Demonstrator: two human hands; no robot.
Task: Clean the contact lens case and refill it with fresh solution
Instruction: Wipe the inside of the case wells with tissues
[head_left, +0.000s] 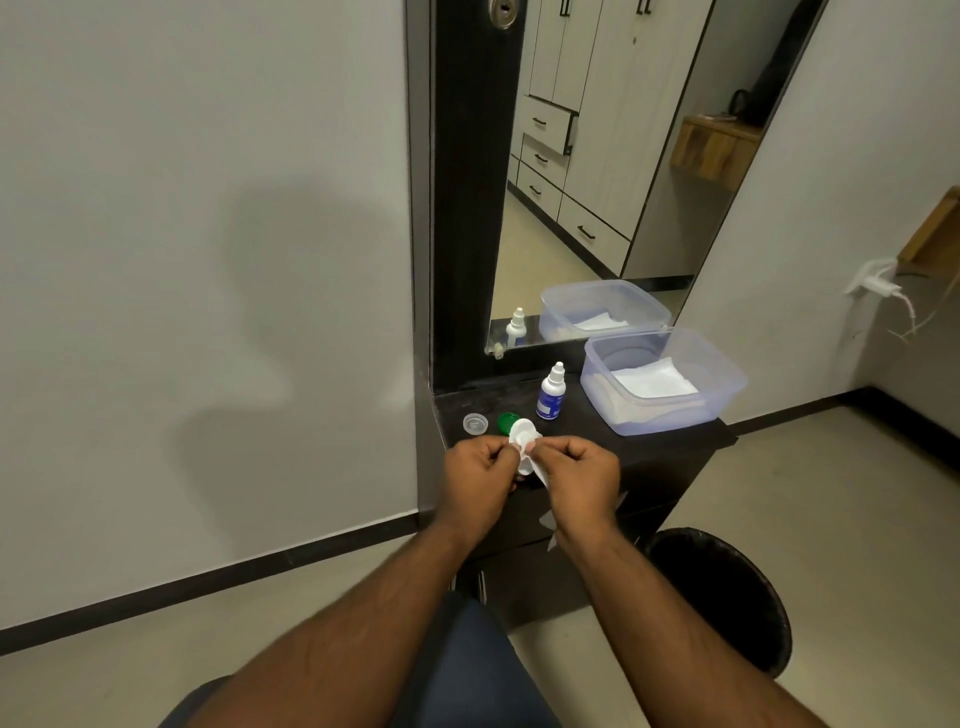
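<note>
A tall mirror (597, 156) stands behind a dark cabinet top (597, 431). On it, right, sits a clear plastic tub (665, 382) holding white tissues (654, 383); the solution bottle (552, 392) stands just left of it. Left hand (480, 480) grips the white lens case (522, 434) above the front edge; right hand (584, 480) pinches a tissue piece (540, 473) against it. Green cap (508, 422) (partly hidden) and clear cap (475, 424) lie behind.

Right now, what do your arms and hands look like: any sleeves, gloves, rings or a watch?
Both forearms are bare to the frame's bottom edge, no sleeves showing. The left hand and right hand are ungloved. No watch, band or ring is visible on either.
</note>
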